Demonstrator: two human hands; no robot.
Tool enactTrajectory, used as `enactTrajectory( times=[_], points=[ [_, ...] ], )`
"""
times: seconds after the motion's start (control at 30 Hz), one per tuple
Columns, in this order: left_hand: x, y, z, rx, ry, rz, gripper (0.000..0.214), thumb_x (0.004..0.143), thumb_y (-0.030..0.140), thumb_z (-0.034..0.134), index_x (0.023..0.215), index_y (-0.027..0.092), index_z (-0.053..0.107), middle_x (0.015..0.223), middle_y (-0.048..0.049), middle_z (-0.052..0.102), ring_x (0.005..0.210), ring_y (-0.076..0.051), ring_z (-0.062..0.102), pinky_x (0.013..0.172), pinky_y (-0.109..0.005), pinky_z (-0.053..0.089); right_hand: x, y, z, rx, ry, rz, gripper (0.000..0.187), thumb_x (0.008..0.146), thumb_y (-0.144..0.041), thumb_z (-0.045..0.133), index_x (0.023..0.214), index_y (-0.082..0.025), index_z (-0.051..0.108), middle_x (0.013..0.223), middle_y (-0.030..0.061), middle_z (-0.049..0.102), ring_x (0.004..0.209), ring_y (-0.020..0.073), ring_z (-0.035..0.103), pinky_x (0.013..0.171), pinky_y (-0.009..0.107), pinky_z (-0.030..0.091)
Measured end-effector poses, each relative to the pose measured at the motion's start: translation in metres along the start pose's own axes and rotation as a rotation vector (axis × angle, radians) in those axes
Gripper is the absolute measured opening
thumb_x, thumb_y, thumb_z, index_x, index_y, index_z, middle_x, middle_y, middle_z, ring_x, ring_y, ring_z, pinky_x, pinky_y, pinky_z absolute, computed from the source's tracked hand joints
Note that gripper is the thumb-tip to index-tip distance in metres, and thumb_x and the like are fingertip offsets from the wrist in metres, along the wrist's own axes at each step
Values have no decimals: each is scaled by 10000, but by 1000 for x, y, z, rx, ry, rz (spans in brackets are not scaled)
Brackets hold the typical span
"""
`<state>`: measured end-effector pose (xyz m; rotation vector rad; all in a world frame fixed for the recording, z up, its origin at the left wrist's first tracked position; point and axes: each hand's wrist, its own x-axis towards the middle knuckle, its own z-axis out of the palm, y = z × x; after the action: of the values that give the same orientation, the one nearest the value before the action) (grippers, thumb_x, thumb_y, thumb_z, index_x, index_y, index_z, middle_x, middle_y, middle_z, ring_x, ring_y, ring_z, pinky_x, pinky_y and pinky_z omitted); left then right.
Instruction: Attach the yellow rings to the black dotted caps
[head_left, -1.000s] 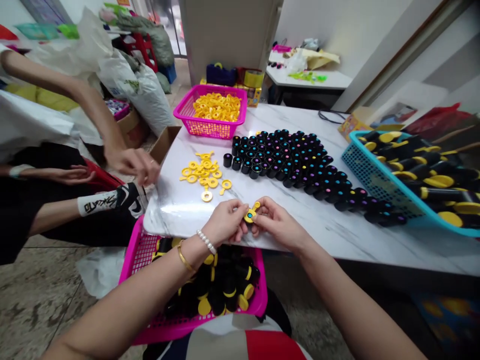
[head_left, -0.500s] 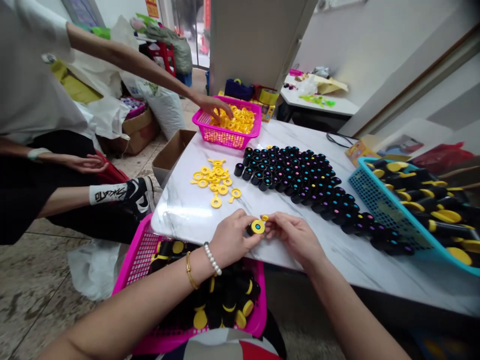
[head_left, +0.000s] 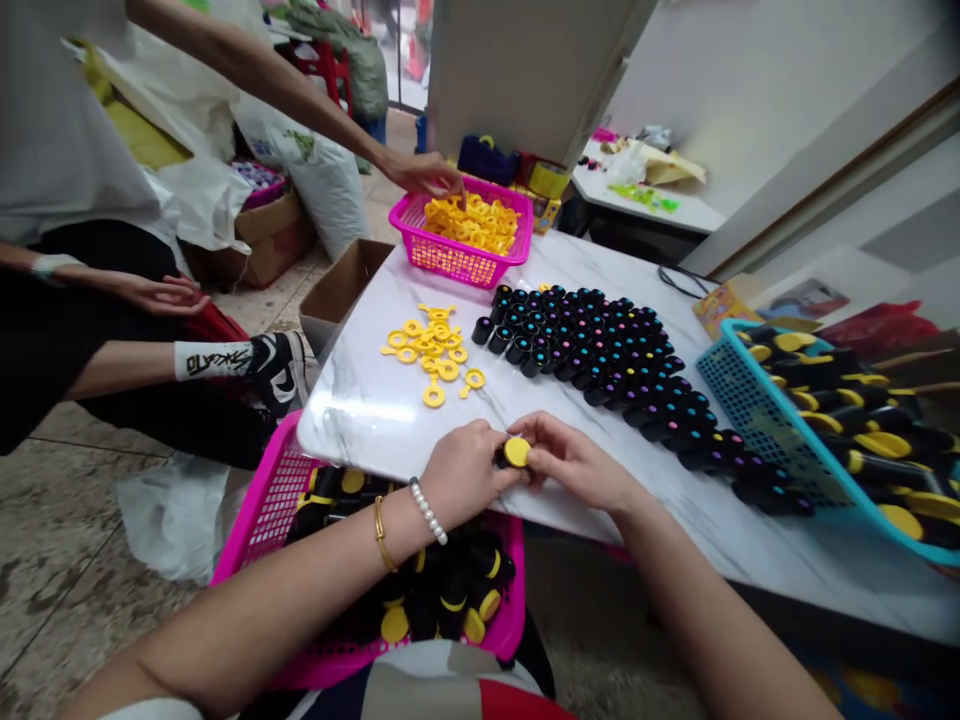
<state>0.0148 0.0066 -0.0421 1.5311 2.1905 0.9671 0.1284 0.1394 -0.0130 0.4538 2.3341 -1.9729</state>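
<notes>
Between my hands, over the near table edge, is a small black bottle whose yellow flip cap (head_left: 517, 452) is closed over its top. My left hand (head_left: 466, 468) wraps round the bottle's dark body, most of which is hidden. With thumb and fingers, my right hand (head_left: 574, 462) grips the cap's right edge. Ahead lies a loose pile of yellow ring caps (head_left: 431, 345), each with a small lid on a strap. To its right stand many upright black bottles (head_left: 592, 335) with coloured dots on their tops.
A pink basket (head_left: 461, 262) of yellow caps stands at the back, a co-worker's hand (head_left: 427, 174) over it. Below the table edge, a larger pink basket (head_left: 516, 600) holds capped black bottles. A teal basket (head_left: 757, 400) of similar bottles stands right. A cardboard box (head_left: 330, 300) is left.
The small yellow lid has been folded over, hiding the blue dot that showed in the ring. The co-worker's hand has lifted slightly in the far basket. The view has shifted a little.
</notes>
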Motion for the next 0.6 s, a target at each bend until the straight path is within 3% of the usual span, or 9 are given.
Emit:
enactTrajectory(
  times=[0.17, 0.27, 0.33, 0.43, 0.5, 0.6],
  points=[
    [-18, -3, -16, 72, -107, 92, 194, 778, 287, 638, 934, 175, 613, 847, -29, 557, 751, -169, 568, 685, -264, 459, -18, -1, 25, -288, 244, -58, 255, 741, -281, 713, 922, -216, 547, 729, -30, 543, 593, 107, 479, 516, 217, 407],
    [-27, -16, -40, 171, -91, 101, 327, 801, 308, 618, 1102, 192, 564, 953, -38, 560, 825, -176, 576, 757, -276, 480, -28, 1, 32, -45, 216, 63, 173, 796, -310, 642, 866, -212, 519, 643, -54, 508, 475, 86, 461, 412, 198, 380],
    [-28, -29, -55, 278, -1, 57, 378, 825, 322, 593, 1176, 197, 531, 1042, -56, 548, 895, -190, 572, 794, -292, 483, -32, 4, 32, 137, 183, 127, 193, 809, -352, 621, 882, -210, 512, 589, -70, 482, 402, 79, 437, 351, 189, 363],
    [-24, -46, -67, 411, 123, -12, 382, 828, 348, 592, 1177, 199, 542, 1084, -71, 533, 934, -209, 564, 804, -315, 488, -35, 6, 28, 212, 212, 107, 237, 785, -356, 650, 919, -206, 525, 606, -63, 486, 413, 85, 451, 355, 198, 392],
    [-20, -52, -66, 432, 151, -18, 360, 827, 359, 596, 1145, 194, 562, 1044, -69, 544, 928, -212, 563, 810, -320, 486, -35, 5, 26, 145, 267, 51, 248, 779, -344, 658, 947, -210, 534, 680, -40, 508, 466, 92, 469, 397, 214, 414],
    [-19, -51, -58, 396, 136, 16, 220, 869, 303, 541, 1053, 192, 593, 967, -53, 562, 899, -192, 566, 809, -298, 479, -34, 3, 22, -214, 435, -71, 244, 777, -305, 656, 984, -219, 559, 742, -12, 522, 582, 122, 488, 508, 246, 424]
  ],
)
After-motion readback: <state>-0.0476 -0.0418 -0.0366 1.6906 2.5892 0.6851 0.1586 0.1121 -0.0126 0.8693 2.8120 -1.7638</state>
